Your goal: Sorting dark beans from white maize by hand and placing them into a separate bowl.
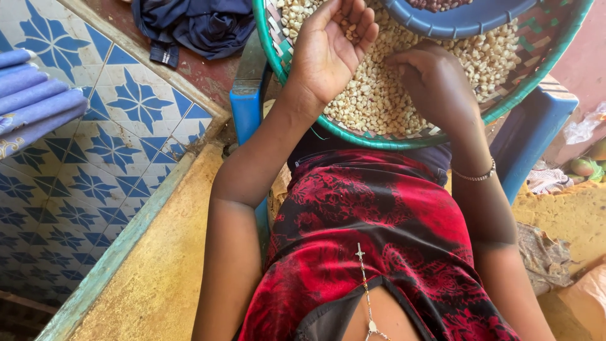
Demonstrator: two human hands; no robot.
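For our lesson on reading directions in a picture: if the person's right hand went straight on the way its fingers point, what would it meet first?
The right hand points down into the pale kernels in the green woven basket, so it would most likely meet those kernels first.

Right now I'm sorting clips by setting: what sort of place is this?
Probably a home yard or porch: a woven basket of dried kernels, a blue-patterned tiled wall, a worn yellow floor.
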